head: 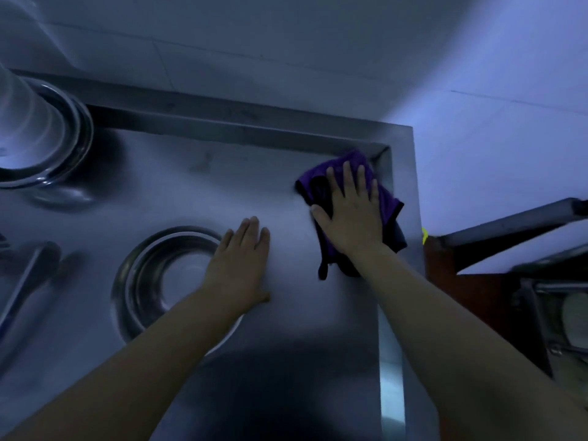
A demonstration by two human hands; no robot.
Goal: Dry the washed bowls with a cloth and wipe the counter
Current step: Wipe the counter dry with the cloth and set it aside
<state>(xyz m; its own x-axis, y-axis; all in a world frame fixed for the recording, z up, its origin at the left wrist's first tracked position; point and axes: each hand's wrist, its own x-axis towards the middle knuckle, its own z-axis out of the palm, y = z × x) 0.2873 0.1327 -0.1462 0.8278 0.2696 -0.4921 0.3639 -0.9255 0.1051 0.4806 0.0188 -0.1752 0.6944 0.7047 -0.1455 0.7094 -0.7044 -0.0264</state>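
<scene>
cloth (386, 198) right of bowl (165, 281)

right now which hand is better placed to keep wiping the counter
Right. The right hand lies flat on the cloth in the counter's far right corner. The left hand rests bare on the steel beside a bowl, with no cloth.

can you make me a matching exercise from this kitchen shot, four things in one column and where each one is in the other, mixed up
Things:
1. purple cloth
2. left hand
3. single steel bowl
4. stack of bowls

Places:
A. far left of the counter, near the back ledge
B. flat on the bare counter, just right of a bowl
C. far right corner, under the right hand
D. near side of the counter, partly under the left forearm

Pairs: 1-C, 2-B, 3-D, 4-A
</scene>
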